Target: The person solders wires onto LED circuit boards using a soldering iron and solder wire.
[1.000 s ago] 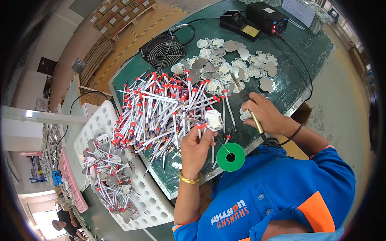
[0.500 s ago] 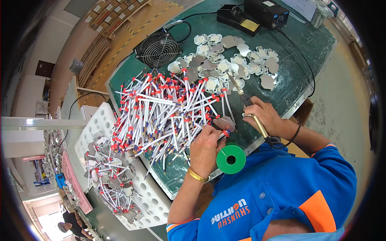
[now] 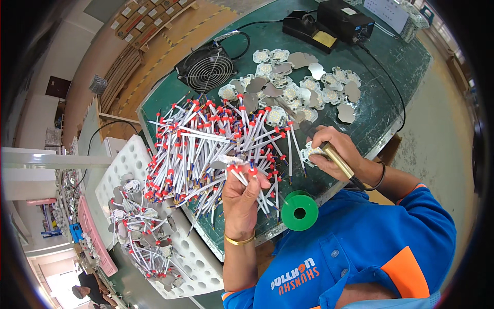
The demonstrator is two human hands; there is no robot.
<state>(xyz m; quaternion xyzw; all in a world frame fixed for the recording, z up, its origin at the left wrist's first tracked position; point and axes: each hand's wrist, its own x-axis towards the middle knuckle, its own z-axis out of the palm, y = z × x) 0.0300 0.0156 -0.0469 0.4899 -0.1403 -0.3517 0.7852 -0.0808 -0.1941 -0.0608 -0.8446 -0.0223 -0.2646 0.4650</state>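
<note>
- My left hand [image 3: 242, 198] is raised over the near edge of the green work mat [image 3: 391, 87], fingers curled tight around a small bunch of short white wires with red sleeved ends [image 3: 246, 172].
- That bunch sits at the near side of the big heap of white and red wires [image 3: 206, 147] spread across the mat, and its red tips touch the heap.
- My right hand [image 3: 337, 154] is closed on the handle of a soldering iron with a brass-coloured barrel [image 3: 337, 159], and it also pins a small white scalloped round board [image 3: 310, 153] under the fingers.
- A green spool of solder wire [image 3: 299, 210] lies on the mat's near edge, between my two hands and just beside the left one.
- More scalloped round boards [image 3: 293, 82], some face up, some showing grey backs, are scattered beyond the heap.
- A black round-grilled fan [image 3: 206, 67] stands at the mat's far left.
- A black soldering station [image 3: 345, 20] sits at the far edge.
- A white perforated tray [image 3: 195, 257] to my left holds boards with wires attached.
</note>
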